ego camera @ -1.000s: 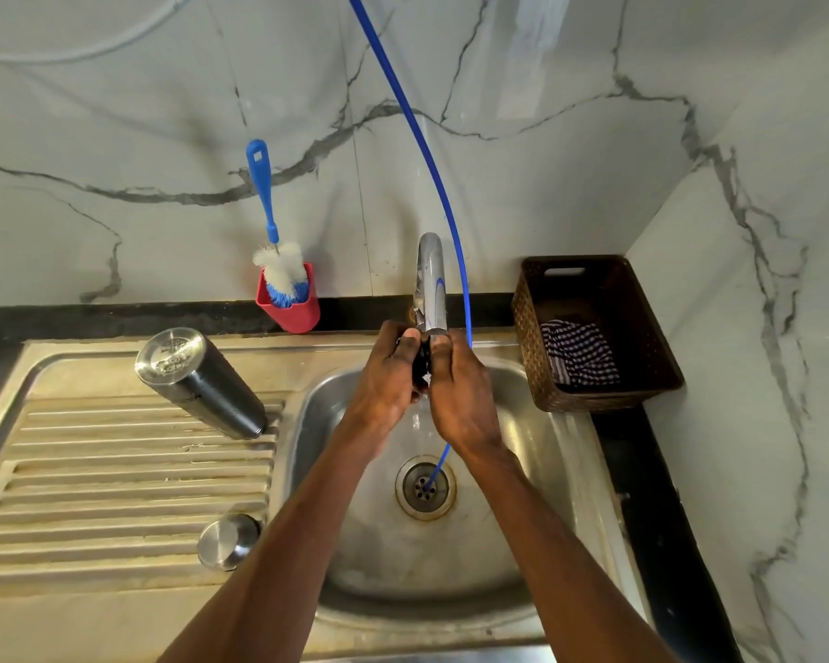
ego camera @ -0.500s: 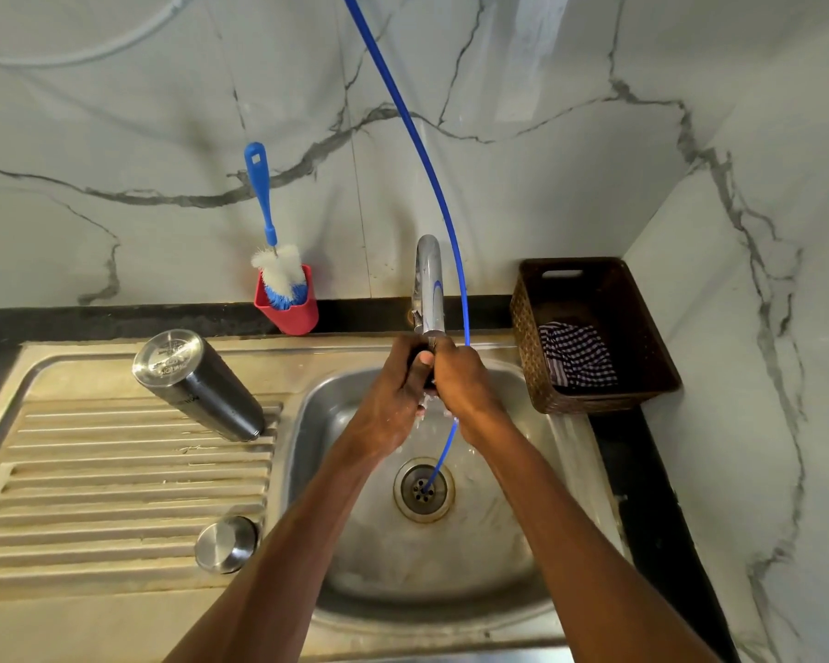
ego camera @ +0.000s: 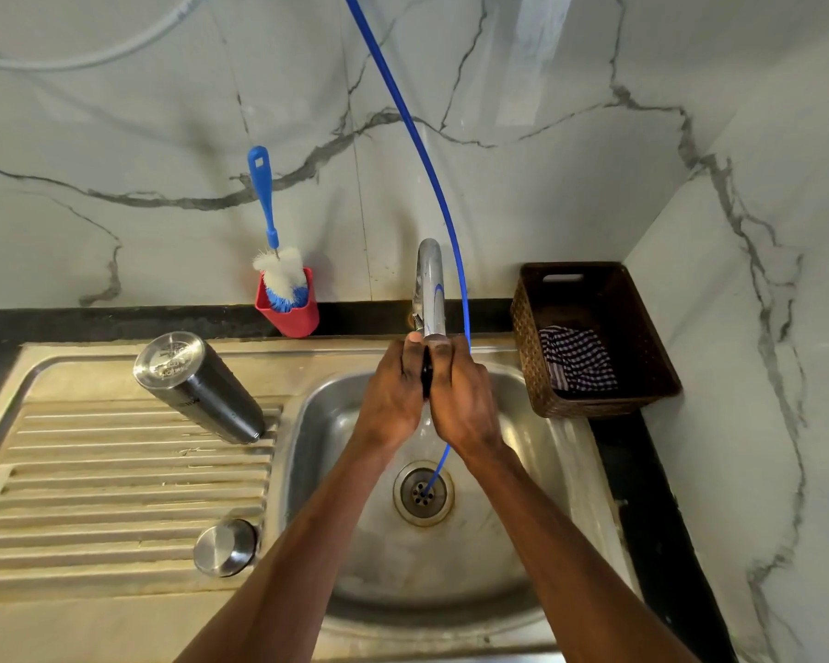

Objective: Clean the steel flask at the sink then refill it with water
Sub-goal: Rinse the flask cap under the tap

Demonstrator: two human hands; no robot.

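At frame centre, the left hand (ego camera: 393, 399) and right hand (ego camera: 460, 399) press together around a small dark piece under the tap (ego camera: 431, 289); best rubbed within the stream, while the steel flask (ego camera: 197, 387) stands inverted at centre left.

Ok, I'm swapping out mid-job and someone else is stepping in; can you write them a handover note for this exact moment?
Left hand and right hand: pressed together under the tap over the sink basin, rubbing a small dark item; what it is cannot be told.
Steel flask: upside down on the drainboard, untouched.
Steel cap: on the drainboard near the basin.
Bottle brush: in the red cup.
Done: flask set to drain.
Left: finish the small item, refill the flask, close it.
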